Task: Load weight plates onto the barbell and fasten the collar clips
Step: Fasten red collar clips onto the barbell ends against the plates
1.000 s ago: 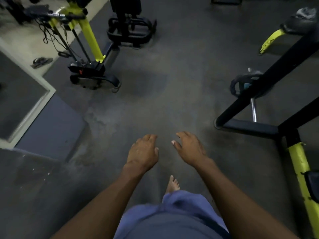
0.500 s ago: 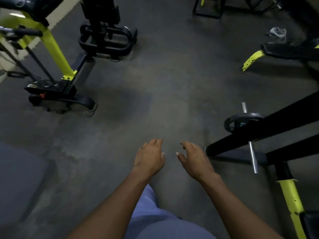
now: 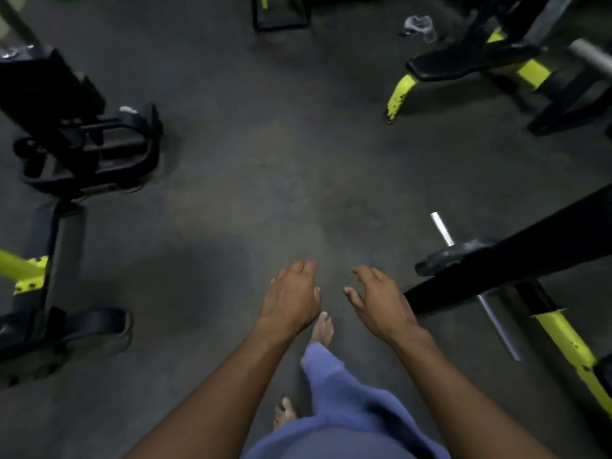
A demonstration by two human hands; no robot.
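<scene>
Hovering empty, fingers loosely spread, left hand and right hand near steel barbell.

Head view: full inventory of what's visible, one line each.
barbell: 1, silver, on the floor at right, partly behind the black rack beam
weight plate: 1, black, on the barbell by the rack beam
rack: 1, black beams with a yellow post, right edge
bench: 1, black pad on yellow legs, upper right
machines: black with yellow parts, along the left edge; number unclear
cloth: 1, pale, on the floor at top, blurred
floor: dark grey, centre
feet: 2, bare, bottom centre
shorts: blue, bottom centre
left hand: open, holds nothing
right hand: open, holds nothing
</scene>
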